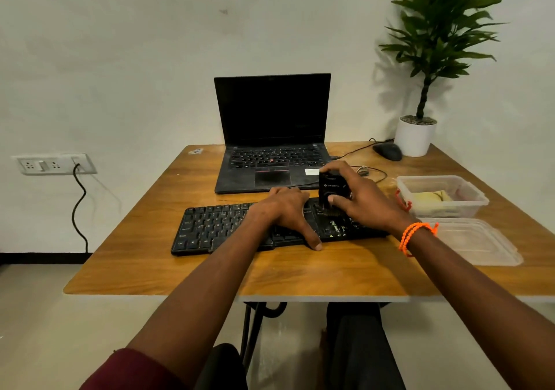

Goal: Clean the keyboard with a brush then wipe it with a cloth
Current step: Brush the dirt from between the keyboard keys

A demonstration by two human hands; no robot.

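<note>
**White-walled corner with a wooden table**

A plain white wall (135, 59) fills the back. At nine o'clock, a socket plate (54, 164) with a black cable (78, 209) hanging down. The pale floor (36, 329) runs under the wooden table (300, 272). At one o'clock, a potted plant (432, 59).

head cam | faces forward-down | close over table (210, 275) | single view

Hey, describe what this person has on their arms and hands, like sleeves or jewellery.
Both forearms are bare. The left arm shows a dark maroon sleeve pushed up near the elbow at the frame's bottom edge. The right wrist carries an orange beaded bracelet, looped in a couple of strands with a loose knotted end. No rings, watch or gloves show on the left hand or right hand.
</note>
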